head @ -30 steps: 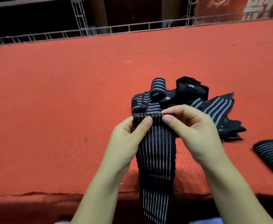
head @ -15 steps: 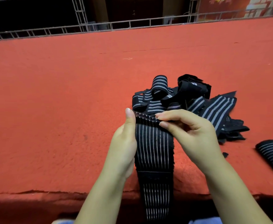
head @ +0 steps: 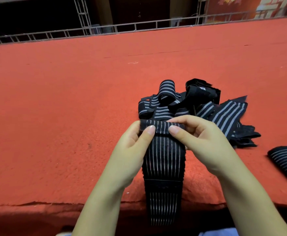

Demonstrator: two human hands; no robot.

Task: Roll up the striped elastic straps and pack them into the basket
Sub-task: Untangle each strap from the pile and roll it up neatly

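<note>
Rolling just begun: left hand (head: 130,147) and right hand (head: 199,140) pinch strap (head: 163,157) top fold, near side of strap pile (head: 190,106); next, tighter even turns.

Red carpeted surface (head: 57,106), metal truss railing (head: 105,29) behind, dark beyond.

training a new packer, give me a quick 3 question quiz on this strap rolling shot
1. True or false: both hands pinch the folded top edge of the strap.
2. Where does the strap's free end go? A) across the table to the left B) down over the table's near edge C) into a basket
3. Fill in: the loose pile of straps lies just ____ the hands.

Key: 1 true: left hand and right hand both pinch it. 2 B. 3 beyond.
</note>
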